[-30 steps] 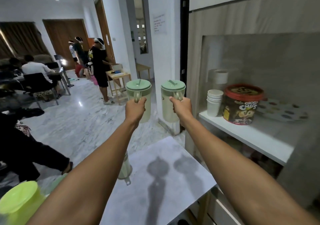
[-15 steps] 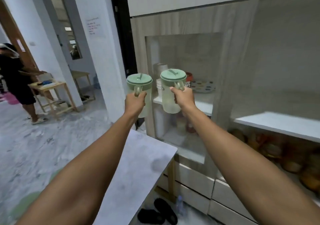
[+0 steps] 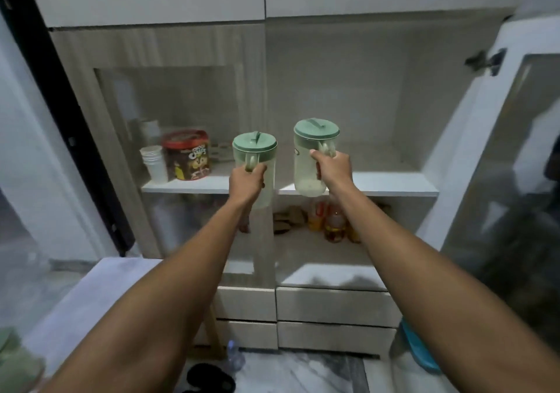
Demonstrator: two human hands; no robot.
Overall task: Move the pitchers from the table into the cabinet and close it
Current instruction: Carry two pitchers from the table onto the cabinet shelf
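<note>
Step in hand: carry phase, both pitchers airborne in front of the cabinet (image 3: 424, 89), neither set down yet. Left hand (image 3: 247, 180) is wrapped tight round the handle of the left pitcher (image 3: 256, 162); right hand (image 3: 333, 167) is clenched on the handle of the right pitcher (image 3: 312, 158). Both have green lids on, both hang roughly upright, and they look empty or nearly so. The left pitcher sits lower, its base below the front edge of the shelf (image 3: 378, 185), and it lines up with the shut glass door (image 3: 169, 156) and the centre post, not the opening. The right pitcher is higher, base about level with the shelf edge, in front of the open right bay. That bay's shelf is bare; the cups (image 3: 154, 162) and the cereal tub (image 3: 188, 156) are behind the shut glass on the left. The right door (image 3: 515, 165) is swung wide open. My read on the next move: push the right pitcher in over the shelf edge and set it deep enough, then raise the left one, bring it across to the right past the post and place it beside the first. Keep them clear of each other. Worktop (image 3: 100, 286) sits low left. Door closing comes last.
</note>
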